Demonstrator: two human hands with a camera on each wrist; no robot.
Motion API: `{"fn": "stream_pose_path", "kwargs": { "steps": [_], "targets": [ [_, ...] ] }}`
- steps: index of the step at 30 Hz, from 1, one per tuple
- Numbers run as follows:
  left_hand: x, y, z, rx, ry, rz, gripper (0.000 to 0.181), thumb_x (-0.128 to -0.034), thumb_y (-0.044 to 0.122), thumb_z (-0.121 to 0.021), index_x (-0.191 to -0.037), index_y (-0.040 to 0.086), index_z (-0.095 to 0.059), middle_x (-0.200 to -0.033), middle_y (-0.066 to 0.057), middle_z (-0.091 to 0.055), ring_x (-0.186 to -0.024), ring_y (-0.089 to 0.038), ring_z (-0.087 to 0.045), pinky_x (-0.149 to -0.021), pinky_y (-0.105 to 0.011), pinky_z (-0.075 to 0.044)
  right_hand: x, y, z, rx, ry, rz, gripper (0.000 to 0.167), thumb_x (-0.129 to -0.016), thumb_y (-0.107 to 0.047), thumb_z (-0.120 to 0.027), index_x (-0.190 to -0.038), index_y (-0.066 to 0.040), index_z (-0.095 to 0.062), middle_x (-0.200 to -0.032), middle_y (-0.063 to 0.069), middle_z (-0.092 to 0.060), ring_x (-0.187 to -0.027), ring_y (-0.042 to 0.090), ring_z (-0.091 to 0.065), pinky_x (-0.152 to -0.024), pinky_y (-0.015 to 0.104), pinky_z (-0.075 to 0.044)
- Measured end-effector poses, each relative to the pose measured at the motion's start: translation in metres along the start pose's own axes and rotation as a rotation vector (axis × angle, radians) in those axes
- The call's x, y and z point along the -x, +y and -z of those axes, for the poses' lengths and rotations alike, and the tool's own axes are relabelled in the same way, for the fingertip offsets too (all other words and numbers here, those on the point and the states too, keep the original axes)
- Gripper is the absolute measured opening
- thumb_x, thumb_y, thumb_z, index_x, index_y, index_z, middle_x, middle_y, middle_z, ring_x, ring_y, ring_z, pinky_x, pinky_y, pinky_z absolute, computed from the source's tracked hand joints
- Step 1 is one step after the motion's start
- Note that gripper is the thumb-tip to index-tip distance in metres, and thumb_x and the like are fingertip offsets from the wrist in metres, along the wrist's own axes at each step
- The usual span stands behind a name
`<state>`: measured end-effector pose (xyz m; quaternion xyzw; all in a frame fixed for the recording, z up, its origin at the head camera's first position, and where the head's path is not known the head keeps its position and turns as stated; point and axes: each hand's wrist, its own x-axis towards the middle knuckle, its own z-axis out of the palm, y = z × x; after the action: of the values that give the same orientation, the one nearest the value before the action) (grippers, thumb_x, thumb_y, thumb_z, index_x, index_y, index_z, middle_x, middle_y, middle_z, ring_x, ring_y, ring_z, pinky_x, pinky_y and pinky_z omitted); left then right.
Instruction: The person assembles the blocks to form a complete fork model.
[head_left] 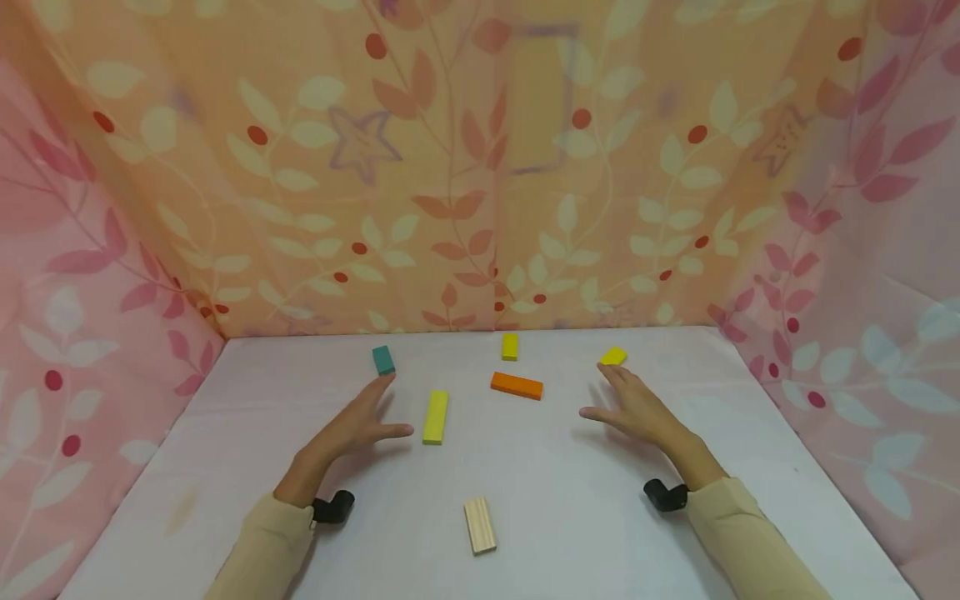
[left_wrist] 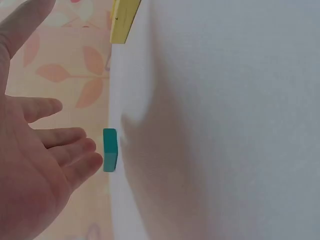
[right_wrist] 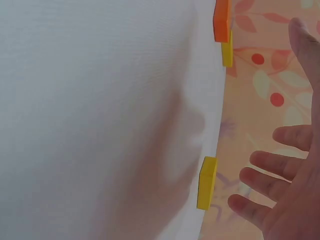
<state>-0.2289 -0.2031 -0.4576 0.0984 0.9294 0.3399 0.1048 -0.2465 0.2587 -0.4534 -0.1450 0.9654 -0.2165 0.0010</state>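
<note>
Closest to me, behind both thumbs and between the wrists, lies a pale wooden block (head_left: 480,527). I see the left hand (head_left: 356,425) and right hand (head_left: 637,408) hovering, fingers extended, thumbs spread wide, with white tabletop (head_left: 555,475) between them. Just past the left thumb tip is a long yellow block (head_left: 435,417); between both hands, an orange block (head_left: 517,386). Beyond the left fingertips sits a flat-sided teal block (head_left: 383,360); beyond the right, a partly hidden yellow block (head_left: 613,356). Farthest, the patterned curtain (head_left: 450,167) lines the table's far edge.

The left hand (left_wrist: 32,170), fingers (left_wrist: 59,136) extended, hovers near a teal block (left_wrist: 110,151) and a yellow block (left_wrist: 124,22) on a white counter (left_wrist: 255,125).
</note>
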Motion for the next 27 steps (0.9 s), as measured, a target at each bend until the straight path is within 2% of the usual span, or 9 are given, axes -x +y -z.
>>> {"fn": "stream_pose_path", "kwargs": {
  "steps": [6,11,20,27],
  "targets": [
    [-0.006,0.003,-0.006,0.022,-0.024,-0.002,0.109,-0.0764,0.048,-0.079,-0.156,0.008,-0.016,-0.161,-0.021,-0.019,-0.148,-0.043,-0.017,-0.116,-0.065,-0.02,-0.005,-0.001,-0.003,-0.037,-0.039,-0.03,0.101,-0.079,-0.068,-0.065,-0.152,-0.006,-0.031,-0.153,0.025,-0.033,-0.138,0.046,-0.034,-0.109,0.066,-0.031],
    [-0.01,0.01,-0.007,0.016,-0.03,-0.036,0.108,-0.0759,0.048,-0.08,-0.155,0.008,-0.019,-0.161,-0.02,-0.021,-0.148,-0.043,-0.02,-0.115,-0.065,-0.022,-0.012,-0.005,-0.004,-0.075,-0.043,-0.033,0.099,-0.08,-0.066,-0.065,-0.152,-0.007,-0.032,-0.154,0.023,-0.033,-0.141,0.044,-0.032,-0.11,0.066,-0.03],
    [-0.015,0.019,-0.012,-0.02,-0.06,-0.068,0.101,-0.0772,0.041,-0.081,-0.154,0.006,-0.025,-0.159,-0.02,-0.027,-0.147,-0.041,-0.023,-0.117,-0.062,-0.022,-0.026,-0.016,-0.01,-0.144,-0.043,-0.003,0.091,-0.084,-0.061,-0.065,-0.15,-0.006,-0.036,-0.154,0.021,-0.035,-0.14,0.042,-0.035,-0.111,0.065,-0.031],
    [-0.022,0.022,-0.016,-0.06,-0.065,-0.085,0.102,-0.0742,0.041,-0.083,-0.153,0.006,-0.028,-0.158,-0.019,-0.03,-0.147,-0.039,-0.026,-0.118,-0.058,-0.024,-0.034,-0.027,-0.014,-0.182,-0.054,-0.004,0.085,-0.085,-0.053,-0.068,-0.149,-0.007,-0.037,-0.153,0.02,-0.036,-0.14,0.041,-0.035,-0.111,0.065,-0.031]
  ]
}}
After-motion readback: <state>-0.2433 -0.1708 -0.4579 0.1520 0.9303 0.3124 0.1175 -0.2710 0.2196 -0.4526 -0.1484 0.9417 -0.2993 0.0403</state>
